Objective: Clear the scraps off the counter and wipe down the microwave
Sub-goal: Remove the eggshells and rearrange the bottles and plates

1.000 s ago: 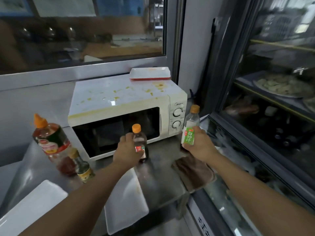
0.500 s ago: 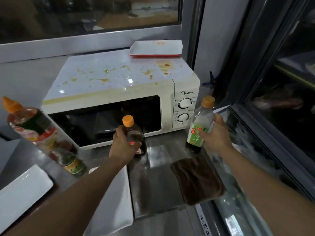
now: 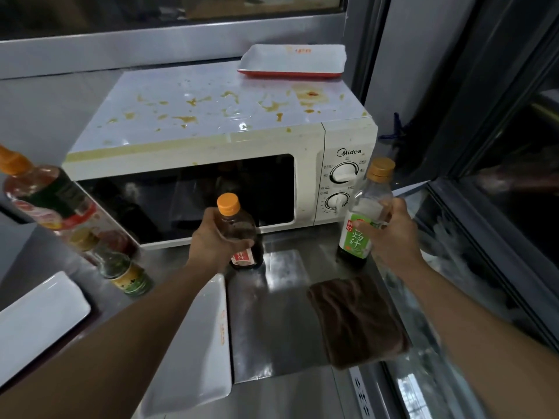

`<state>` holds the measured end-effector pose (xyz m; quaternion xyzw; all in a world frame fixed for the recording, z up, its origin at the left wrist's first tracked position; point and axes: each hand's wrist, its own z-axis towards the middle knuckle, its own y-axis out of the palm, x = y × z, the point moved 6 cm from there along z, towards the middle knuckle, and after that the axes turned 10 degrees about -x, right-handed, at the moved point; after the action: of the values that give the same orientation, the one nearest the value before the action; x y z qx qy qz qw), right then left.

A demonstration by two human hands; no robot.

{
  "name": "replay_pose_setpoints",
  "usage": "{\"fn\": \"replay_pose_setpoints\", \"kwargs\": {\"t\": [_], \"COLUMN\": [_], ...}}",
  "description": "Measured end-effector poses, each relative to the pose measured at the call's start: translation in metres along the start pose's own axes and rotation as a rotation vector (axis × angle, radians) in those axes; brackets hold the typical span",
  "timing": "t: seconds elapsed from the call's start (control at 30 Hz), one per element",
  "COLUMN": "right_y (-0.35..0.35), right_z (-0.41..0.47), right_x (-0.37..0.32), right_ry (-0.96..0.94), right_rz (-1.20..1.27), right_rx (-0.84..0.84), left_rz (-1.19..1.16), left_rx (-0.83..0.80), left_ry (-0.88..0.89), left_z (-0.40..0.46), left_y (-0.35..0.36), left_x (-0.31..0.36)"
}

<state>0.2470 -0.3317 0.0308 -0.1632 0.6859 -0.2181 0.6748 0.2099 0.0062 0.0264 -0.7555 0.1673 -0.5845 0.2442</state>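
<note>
Where the steel worktop (image 3: 281, 322) meets its near edge, a white tray (image 3: 199, 352) and a brown cloth (image 3: 357, 322) lie apart, bare steel between them. Beyond, the left hand (image 3: 211, 243) grips a dark bottle (image 3: 242, 237) and the right hand (image 3: 390, 234) grips a clear green-labelled bottle (image 3: 363, 216), both upright and standing just before the microwave (image 3: 211, 131). The microwave's long axis runs along the back edge, door facing the person, its top splattered, a red-edged tray (image 3: 293, 60) on its far right corner.

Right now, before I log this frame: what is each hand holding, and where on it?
Left hand grips the dark bottle around its body; right hand grips the green-labelled bottle around its middle.
</note>
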Motion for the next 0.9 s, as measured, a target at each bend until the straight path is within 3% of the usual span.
{"fn": "replay_pose_setpoints", "kwargs": {"t": [0.53, 0.9], "right_y": [0.009, 0.020], "right_z": [-0.010, -0.030], "right_x": [-0.031, -0.097], "right_ry": [-0.034, -0.105], "right_rz": [-0.025, -0.024], "right_rx": [-0.045, -0.130], "left_rz": [0.013, 0.037], "left_rx": [-0.072, 0.002], "left_ry": [0.018, 0.060], "left_z": [-0.003, -0.055], "left_y": [0.004, -0.042], "left_x": [0.004, 0.034]}}
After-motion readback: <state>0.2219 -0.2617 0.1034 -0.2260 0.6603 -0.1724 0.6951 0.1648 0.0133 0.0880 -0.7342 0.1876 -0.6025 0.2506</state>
